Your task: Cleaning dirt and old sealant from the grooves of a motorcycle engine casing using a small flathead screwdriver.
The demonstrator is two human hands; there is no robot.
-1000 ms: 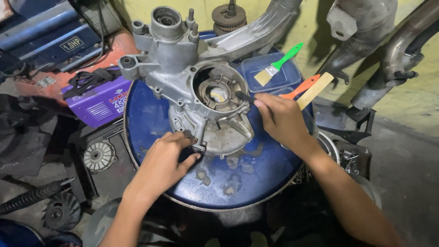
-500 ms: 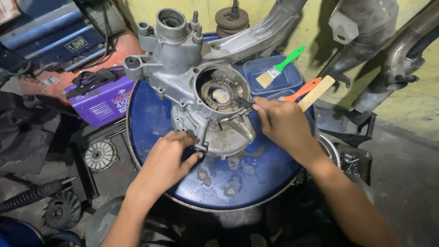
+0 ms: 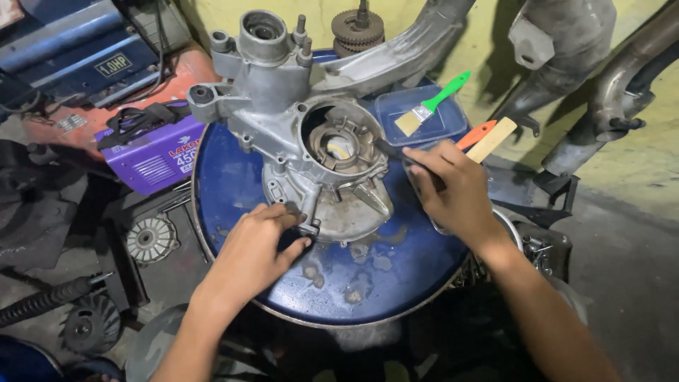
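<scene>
Engine casing [image 3: 311, 134], grey cast aluminium, lies flat on the round blue drum lid [image 3: 396, 276] that serves as a bench, its long arm stretching up and right toward the yellow wall. A round opening in its middle shows a bearing seat [image 3: 338, 146] inside.

The left hand [image 3: 251, 251] sits at the lower left edge of the casing, palm down on the lid, fingers curled and pressed together around a small lug at the casing's bottom rim; thumb and forefinger touch the metal there. The right hand [image 3: 453, 191] lies just beside the casing's right edge, fingers closed around a thin dark tool whose tip points left toward the round opening; what kind of tool it is cannot be told. So the casing lies between the two hands, above the left and to the left of the right.

Behind the right hand stands a clear plastic tray [image 3: 453, 124] with a green-handled paintbrush [image 3: 431, 104] resting across it. An orange handle [image 3: 475, 134] and a pale wooden handle [image 3: 493, 139] stick out just past the right knuckles. A gear cluster [image 3: 357, 27] stands at the top edge of the lid. Left of the drum sits a purple welding machine [image 3: 152, 159], and below it a small finned flywheel [image 3: 148, 239] lies on the floor.
</scene>
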